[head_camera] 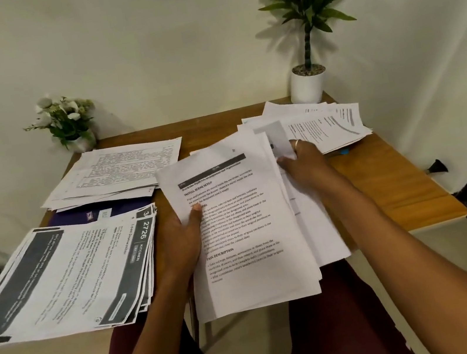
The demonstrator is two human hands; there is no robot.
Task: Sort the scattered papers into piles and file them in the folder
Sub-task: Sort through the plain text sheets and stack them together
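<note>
Wooden table, head view: it carries a near-left pile, a far-left pile and a far-right pile. Dark blue folder lies partly under both left piles. Left hand grips the held stack at its left edge, thumb on top. Right hand pinches rear sheets at its upper right edge.

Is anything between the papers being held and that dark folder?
Yes. The folder lies partly buried: the dark-banded pile covers its near edge and the far pile overlaps its far edge. The held papers are to its right.
</note>
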